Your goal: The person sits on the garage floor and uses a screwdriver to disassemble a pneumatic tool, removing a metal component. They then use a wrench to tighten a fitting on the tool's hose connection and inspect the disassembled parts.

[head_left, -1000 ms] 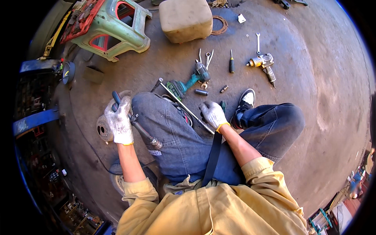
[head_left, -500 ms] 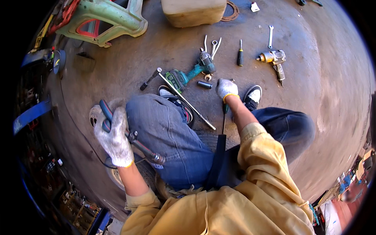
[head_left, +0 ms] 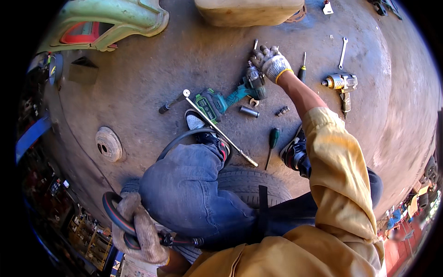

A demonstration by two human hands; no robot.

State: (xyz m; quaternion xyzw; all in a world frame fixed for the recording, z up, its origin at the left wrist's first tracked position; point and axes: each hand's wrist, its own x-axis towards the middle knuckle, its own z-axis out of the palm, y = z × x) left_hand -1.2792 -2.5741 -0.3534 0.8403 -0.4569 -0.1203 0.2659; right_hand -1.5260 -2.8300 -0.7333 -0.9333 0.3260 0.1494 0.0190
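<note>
My left hand (head_left: 140,231), in a grey knit glove, is wrapped round a looped black hose (head_left: 113,212) with a red stripe, beside my left knee. My gloved right hand (head_left: 272,63) reaches out to the floor, fingers apart, over slim metal hand tools that it mostly covers; one bright tip (head_left: 256,44) shows past the fingers. Just below that hand lies a green-and-black cordless impact wrench (head_left: 237,94). A long socket (head_left: 249,111), a small metal fitting (head_left: 283,111) and a green-handled screwdriver (head_left: 274,137) lie nearer me.
A long ratchet bar (head_left: 221,131) lies by my left shoe. Rightward are a yellow-black screwdriver (head_left: 302,73), a combination wrench (head_left: 343,53) and an air impact wrench (head_left: 341,83). A tyre (head_left: 251,184) is beneath me. A green stand (head_left: 147,18) and tan container (head_left: 249,13) stand far off.
My right hand has let go of the green-handled screwdriver, now on the floor, and moved away to the slim tools. My left hand has drawn back toward me with the hose.
</note>
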